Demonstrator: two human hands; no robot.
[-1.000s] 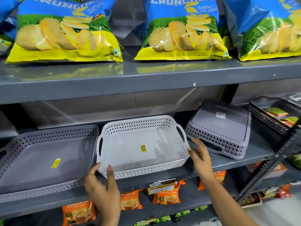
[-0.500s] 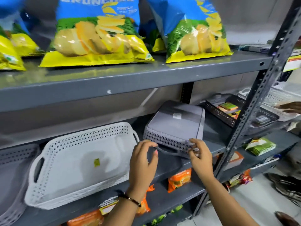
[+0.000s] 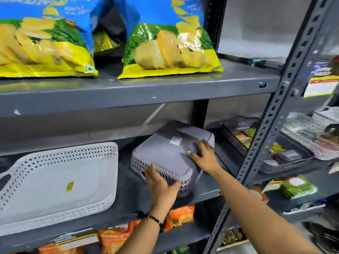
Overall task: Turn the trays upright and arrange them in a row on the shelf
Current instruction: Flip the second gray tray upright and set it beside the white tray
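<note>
Now we've got both hands on the grey tray (image 3: 170, 153): our left hand (image 3: 161, 184) curled around its near perforated edge, our right hand (image 3: 202, 156) spread flat on its upturned base. It sits upside down on the shelf (image 3: 128, 184), just right of the white tray (image 3: 60, 180), which lies upright.

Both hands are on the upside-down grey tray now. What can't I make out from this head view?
- Grey tray: its inside faces down and is hidden; the near handle sits behind the left hand.
- Right hand: lies on the tray's base, so any grip on the far edge is hidden.
- White tray: left end cut off by the frame edge.
- Sticker on the base: too blurred to read.
</note>
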